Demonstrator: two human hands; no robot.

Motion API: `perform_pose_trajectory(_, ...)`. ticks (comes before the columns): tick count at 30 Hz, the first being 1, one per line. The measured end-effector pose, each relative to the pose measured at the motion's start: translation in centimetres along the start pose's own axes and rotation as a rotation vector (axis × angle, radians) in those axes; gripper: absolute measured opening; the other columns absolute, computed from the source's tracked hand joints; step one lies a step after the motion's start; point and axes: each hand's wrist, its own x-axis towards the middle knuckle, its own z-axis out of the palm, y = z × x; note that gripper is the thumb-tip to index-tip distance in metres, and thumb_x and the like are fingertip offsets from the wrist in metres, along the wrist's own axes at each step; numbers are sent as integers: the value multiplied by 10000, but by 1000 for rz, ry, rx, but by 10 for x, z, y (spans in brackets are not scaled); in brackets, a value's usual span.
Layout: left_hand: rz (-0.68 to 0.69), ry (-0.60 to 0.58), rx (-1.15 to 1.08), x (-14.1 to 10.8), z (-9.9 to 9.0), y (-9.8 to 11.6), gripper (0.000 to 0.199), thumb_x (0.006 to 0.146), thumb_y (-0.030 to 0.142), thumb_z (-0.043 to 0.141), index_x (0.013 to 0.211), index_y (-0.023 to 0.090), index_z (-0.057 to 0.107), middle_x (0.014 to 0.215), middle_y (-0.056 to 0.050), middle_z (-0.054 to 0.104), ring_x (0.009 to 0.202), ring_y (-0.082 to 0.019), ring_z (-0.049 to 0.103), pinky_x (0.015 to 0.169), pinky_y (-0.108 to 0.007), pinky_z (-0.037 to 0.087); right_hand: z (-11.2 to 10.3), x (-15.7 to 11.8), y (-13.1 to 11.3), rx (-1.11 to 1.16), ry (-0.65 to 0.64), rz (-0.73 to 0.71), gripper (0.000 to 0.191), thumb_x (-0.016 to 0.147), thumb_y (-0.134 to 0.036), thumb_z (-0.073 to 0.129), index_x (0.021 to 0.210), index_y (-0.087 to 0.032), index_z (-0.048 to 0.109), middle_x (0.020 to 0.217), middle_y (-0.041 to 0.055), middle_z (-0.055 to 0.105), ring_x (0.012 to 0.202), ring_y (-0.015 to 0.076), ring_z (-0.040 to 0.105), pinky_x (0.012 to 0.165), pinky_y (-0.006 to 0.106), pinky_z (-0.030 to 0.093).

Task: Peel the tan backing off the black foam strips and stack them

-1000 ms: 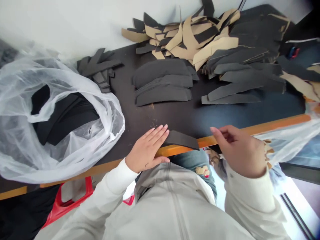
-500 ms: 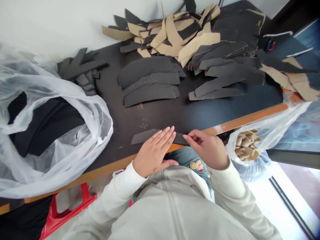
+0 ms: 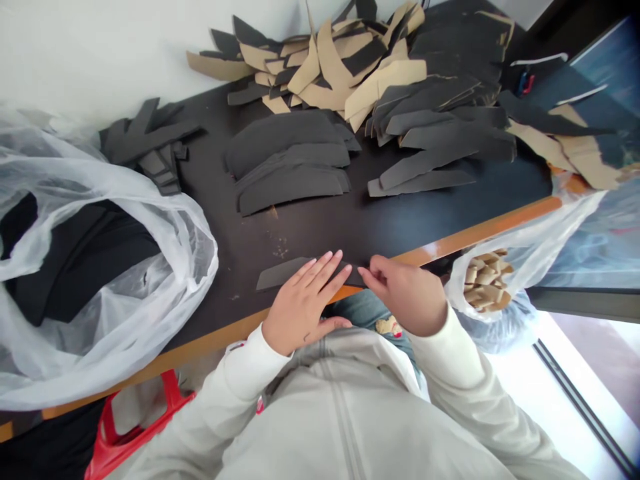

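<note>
Left hand (image 3: 303,303): open and palm-down, fingers fanned, no clench, pressing on a dark grey foam strip (image 3: 283,273).
Right hand (image 3: 405,297): fingertips (image 3: 367,272) curled in right at the strip's far end; grip on it too hidden to call, so cannot tell.
Strip position: flat on a black tabletop (image 3: 310,233), just inside the orange edge band (image 3: 475,230), running between both hands, middle covered by the left palm.
Straight ahead: curved grey foam pieces (image 3: 287,160) in a loose stack, long foam strips (image 3: 420,170) just to the right.
Far edge: a heap of tan-backed cut pieces (image 3: 340,73) up against the white wall (image 3: 100,53).
Left side: a clear plastic bag (image 3: 165,200) full of black foam pieces (image 3: 75,267), a small dark offcut pile (image 3: 145,147) just beyond it.
Right side: a second plastic bag (image 3: 525,247) hanging off the table edge, tan rolled scraps (image 3: 485,288) inside.
Below the hands: white sleeves (image 3: 450,360), denim lap (image 3: 365,310), red plastic frame (image 3: 145,427) down on the left.
</note>
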Motion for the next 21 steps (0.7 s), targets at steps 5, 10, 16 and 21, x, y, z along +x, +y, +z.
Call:
perform_pose_trajectory(5,-59,5,-10,5,1,15,842,793,718,508,1474,243,365,1571,-167,270,1450,-333,254,1158,-519,264,-4,-9,15,34,179,-4,442,905,-532,500,628,-194,563,514,-21,542,438,85,389,477,248,175)
perform_pose_trajectory(10,-188,22,103,14,14,41,1037,618,692,710,1497,408,238,1581,-186,213,1428,-487,183,1088,-698,208,-1,-22,31,153,461,19,464,897,-506,525,564,-184,522,448,-46,482,401,66,375,449,222,230)
perform_pose_trajectory(16,-108,144,138,7,14,44,1077,681,755,596,1540,294,140,1597,-225,107,1452,-457,125,1110,-651,220,5,-31,36,232,612,-139,299,930,-400,532,733,-194,624,617,-9,629,558,122,574,541,237,406)
perform_pose_trajectory(21,-221,247,248,-22,-8,23,729,948,542,413,1515,115,243,1590,-154,218,1481,-299,163,1172,-499,243,23,-26,1,218,607,-584,373,978,-266,412,1287,-95,535,1295,135,605,1268,244,504,1044,387,407)
